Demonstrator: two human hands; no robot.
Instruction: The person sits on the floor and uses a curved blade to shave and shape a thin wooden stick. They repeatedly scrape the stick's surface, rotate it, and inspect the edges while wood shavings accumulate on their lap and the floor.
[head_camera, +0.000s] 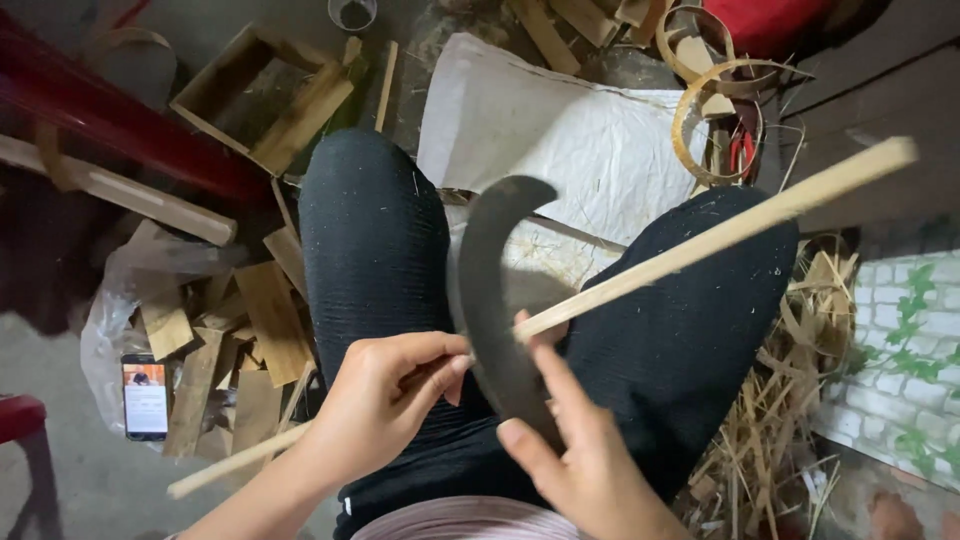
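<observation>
I sit with my black-trousered legs (370, 240) spread. My left hand (385, 405) is closed around a long pale bamboo strip (720, 235) that runs from the lower left up to the upper right. My right hand (585, 460) grips a dark curved knife (485, 290), its index finger lying along the blade and its thumb pressed to the strip. The blade's edge meets the strip between my two hands, above my lap. The knife's handle is hidden by my right hand.
A white sheet (560, 130) lies ahead between my knees. An open wooden box (255, 90), wood offcuts (255, 330), a phone (145, 397) and a red bar (130, 125) lie to the left. Bamboo hoops (715, 95) and shavings (785, 420) lie to the right.
</observation>
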